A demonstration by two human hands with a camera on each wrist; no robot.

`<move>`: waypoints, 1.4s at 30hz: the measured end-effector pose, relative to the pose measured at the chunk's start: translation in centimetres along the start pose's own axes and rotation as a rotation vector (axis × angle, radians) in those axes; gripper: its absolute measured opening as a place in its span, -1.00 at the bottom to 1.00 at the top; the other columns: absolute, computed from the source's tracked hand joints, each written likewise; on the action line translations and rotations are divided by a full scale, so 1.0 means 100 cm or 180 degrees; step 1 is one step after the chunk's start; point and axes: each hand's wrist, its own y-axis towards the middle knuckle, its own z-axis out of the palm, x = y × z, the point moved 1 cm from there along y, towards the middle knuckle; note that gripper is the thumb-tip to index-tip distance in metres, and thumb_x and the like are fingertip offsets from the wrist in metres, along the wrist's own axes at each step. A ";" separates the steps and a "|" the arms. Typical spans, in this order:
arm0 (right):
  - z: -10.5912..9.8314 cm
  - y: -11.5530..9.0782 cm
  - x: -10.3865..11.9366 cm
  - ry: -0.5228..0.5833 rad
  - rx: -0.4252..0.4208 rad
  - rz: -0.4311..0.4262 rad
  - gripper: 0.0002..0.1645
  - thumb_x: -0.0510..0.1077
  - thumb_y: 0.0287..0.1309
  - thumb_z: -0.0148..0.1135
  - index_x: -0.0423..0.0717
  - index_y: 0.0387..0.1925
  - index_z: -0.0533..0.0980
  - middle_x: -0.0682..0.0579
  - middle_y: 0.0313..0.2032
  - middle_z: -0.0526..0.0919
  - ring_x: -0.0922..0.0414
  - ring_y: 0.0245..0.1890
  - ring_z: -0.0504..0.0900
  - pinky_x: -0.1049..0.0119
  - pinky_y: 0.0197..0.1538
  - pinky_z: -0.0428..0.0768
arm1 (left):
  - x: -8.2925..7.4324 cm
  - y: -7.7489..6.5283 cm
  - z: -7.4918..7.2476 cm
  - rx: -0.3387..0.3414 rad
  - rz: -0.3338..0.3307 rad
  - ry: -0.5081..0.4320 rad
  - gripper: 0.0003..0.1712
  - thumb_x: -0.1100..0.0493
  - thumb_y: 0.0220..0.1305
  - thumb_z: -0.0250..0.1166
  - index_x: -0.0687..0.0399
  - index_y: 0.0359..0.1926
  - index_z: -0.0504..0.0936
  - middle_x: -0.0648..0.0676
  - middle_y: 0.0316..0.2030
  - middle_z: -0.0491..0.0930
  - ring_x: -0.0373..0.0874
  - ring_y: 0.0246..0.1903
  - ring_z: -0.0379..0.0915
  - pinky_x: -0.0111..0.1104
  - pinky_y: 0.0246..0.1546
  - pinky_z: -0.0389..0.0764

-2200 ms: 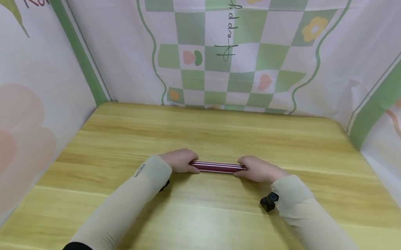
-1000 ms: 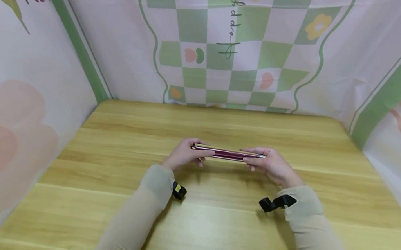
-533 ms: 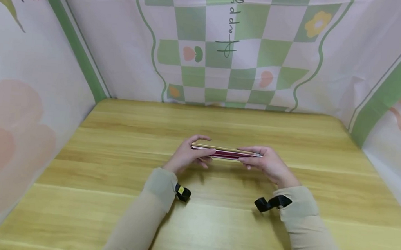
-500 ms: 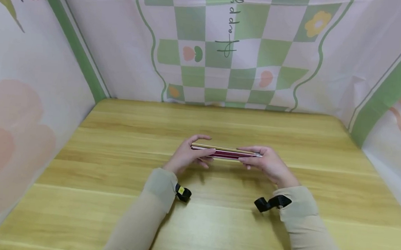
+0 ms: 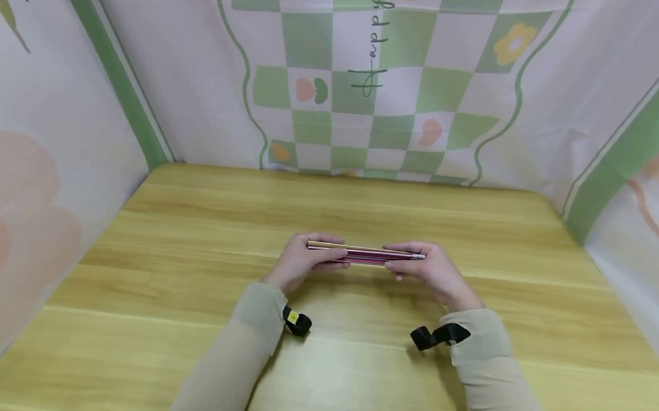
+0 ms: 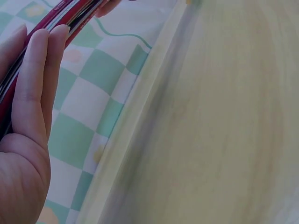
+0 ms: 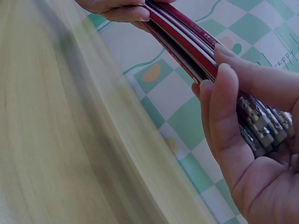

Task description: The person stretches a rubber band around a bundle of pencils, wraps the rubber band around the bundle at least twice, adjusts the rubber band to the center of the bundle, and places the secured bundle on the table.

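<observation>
A bundle of several dark red and striped pencils is held level, side to side, above the table. At its left end my left hand grips it, thumb along the near side and fingers behind and below. My right hand pinches the other end between thumb and fingers. Metal-banded eraser ends poke out toward the right palm in the right wrist view. In the left wrist view, the left fingers lie against the pencils; their left tips are out of frame there.
The wood-grain table spreads beneath both arms. Behind it hangs a green-and-white checked cloth, with printed cloth along the left and more on the right. A black wrist strap mount juts inward from the right cuff, another from the left.
Both hands have lifted the pencils from low over the table and turned so the thumbs face me. Since half a second ago, the raised left index finger has come down onto the bundle, which is now more level.
</observation>
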 end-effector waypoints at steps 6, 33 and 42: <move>-0.003 -0.003 0.002 0.0066 0.0084 -0.0002 -0.63 -0.36 0.12 0.36 -0.15 0.01 0.64 0.09 -0.31 0.75 0.22 -0.36 0.71 0.38 -0.21 0.78 | 0.000 -0.003 -0.001 -0.0037 -0.0031 -0.0005 -0.50 0.48 0.18 0.35 0.55 0.16 0.49 0.41 -0.14 0.67 0.05 -0.33 0.75 -0.21 -0.03 0.76; -0.063 -0.017 -0.008 -0.1898 -0.0805 0.0305 -0.51 -0.10 0.27 0.30 -0.39 0.09 0.54 -0.35 0.07 0.62 -0.11 0.03 0.57 0.28 0.02 0.52 | -0.004 -0.003 -0.003 -0.0032 -0.0005 0.0048 -0.48 0.47 0.20 0.33 0.57 0.18 0.46 0.33 -0.19 0.69 0.03 -0.32 0.75 -0.22 -0.05 0.76; -0.067 -0.016 -0.019 -0.2504 -0.0535 0.0543 -0.67 -0.06 0.25 0.30 -0.27 -0.12 0.62 -0.26 -0.10 0.66 -0.16 -0.05 0.57 -0.04 0.02 0.56 | -0.005 -0.004 -0.002 -0.0034 0.0009 0.0113 -0.49 0.46 0.21 0.34 0.57 0.18 0.46 0.32 -0.21 0.71 0.01 -0.33 0.75 -0.23 -0.08 0.77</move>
